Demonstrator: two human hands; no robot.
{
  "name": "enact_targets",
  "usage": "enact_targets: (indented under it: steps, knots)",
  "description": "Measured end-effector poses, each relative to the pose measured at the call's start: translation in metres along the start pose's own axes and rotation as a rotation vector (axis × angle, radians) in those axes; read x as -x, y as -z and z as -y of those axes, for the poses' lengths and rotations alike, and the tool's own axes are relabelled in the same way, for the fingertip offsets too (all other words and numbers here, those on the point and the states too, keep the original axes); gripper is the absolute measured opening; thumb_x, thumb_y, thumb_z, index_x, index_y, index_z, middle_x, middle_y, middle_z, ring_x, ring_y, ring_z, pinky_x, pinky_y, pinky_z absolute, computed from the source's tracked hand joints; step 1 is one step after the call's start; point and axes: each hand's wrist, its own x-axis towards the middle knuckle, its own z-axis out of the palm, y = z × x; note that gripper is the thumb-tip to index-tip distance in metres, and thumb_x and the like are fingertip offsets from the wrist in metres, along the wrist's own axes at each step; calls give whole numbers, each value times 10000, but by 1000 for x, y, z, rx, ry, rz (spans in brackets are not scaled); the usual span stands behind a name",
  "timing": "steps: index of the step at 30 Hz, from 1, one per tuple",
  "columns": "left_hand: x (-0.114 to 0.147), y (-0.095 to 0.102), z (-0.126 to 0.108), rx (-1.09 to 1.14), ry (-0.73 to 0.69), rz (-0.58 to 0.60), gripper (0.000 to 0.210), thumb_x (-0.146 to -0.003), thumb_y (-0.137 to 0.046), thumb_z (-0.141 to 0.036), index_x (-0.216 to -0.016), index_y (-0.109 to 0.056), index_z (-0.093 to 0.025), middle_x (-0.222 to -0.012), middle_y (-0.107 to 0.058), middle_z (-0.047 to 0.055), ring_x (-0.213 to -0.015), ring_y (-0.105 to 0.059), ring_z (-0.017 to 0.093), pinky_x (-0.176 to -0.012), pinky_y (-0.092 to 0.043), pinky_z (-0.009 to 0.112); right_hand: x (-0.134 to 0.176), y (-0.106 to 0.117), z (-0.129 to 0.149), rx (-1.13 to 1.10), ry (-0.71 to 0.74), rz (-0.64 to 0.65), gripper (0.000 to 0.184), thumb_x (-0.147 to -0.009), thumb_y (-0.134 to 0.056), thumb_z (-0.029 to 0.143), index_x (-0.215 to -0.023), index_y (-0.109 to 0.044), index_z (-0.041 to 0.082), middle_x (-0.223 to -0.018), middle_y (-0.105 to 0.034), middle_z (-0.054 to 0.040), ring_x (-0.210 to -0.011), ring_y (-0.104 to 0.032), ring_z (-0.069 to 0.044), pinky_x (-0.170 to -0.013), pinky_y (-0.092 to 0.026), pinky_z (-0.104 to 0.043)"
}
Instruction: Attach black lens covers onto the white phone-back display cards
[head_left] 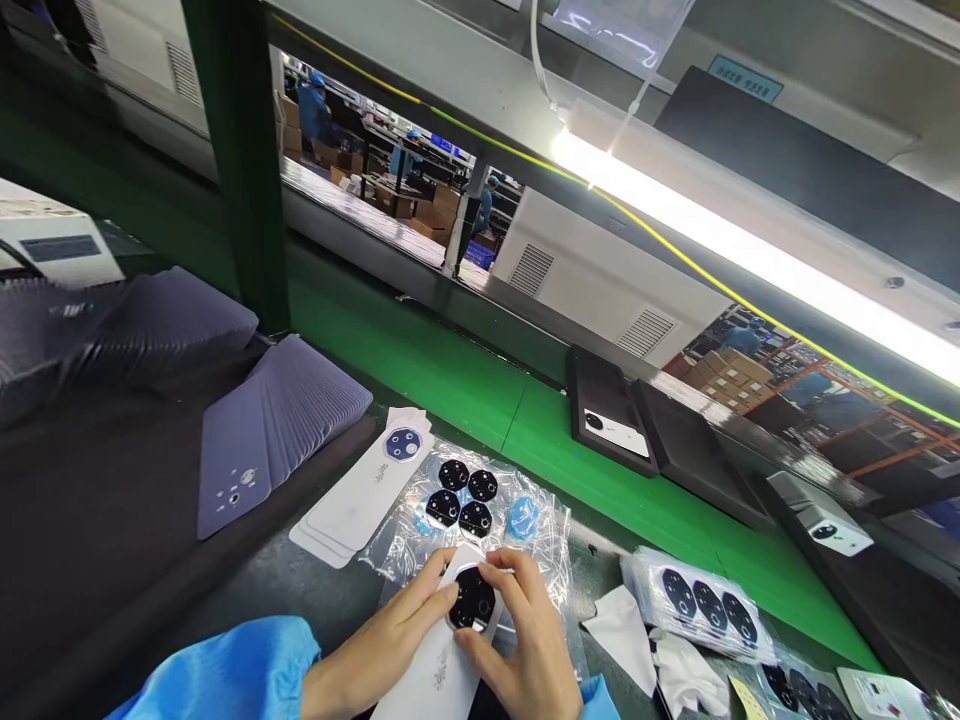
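Observation:
My left hand [390, 640] grips the left side of a white phone back cover [431, 685], which points away from me. A black round camera lens cover [474, 600] sits at its far end, within the ring. My right hand [532, 635] closes on the same end, thumb and fingers pressing at the lens cover's edge. Just beyond, several black lens covers [454, 475] lie on a clear plastic bag [551, 545], with a round blue film [523, 518] beside them. Left of the bag is a small stack of white back covers [337, 515].
Fanned purple-grey phone back covers [292, 420] lie on dark cloth at left. Bagged lens covers [709, 605] and a white cloth [622, 635] are at right. A dark foam tray [577, 390] holds a white phone piece. A green pillar [240, 170] rises behind; a lit tube lamp [720, 240] hangs above.

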Motion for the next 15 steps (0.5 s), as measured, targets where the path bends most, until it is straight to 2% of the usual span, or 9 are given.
enact_targets:
  steps: [3,9,15]
  knots:
    - [0,-1,0,22,61,-3,713,-842,-406,-608,-1413,-375,-182,-1527,-311,55,-1435,-155,254,-1151,-233,377,0,-2,1,22,5,-1,613,-578,-729,17,-1111,-484,193,-1107,-565,-90,-1011,-610,-213,-844,-553,-274]
    - [-1,-3,4,48,108,-94,747,-804,-448,-612,-1412,-371,-185,-1546,-262,42,-1439,-113,301,-1134,-268,409,6,-4,1,31,-46,37,581,-599,-720,42,-1104,-489,212,-1121,-573,-84,-1021,-613,-218,-850,-556,-289]
    - [3,2,-3,101,68,28,653,-856,-441,-552,-1415,-363,-224,-1536,-300,3,-1444,3,310,-1131,-255,431,5,-4,3,28,-39,-6,532,-636,-746,102,-1087,-495,229,-1087,-592,-81,-974,-646,-227,-791,-582,-297]
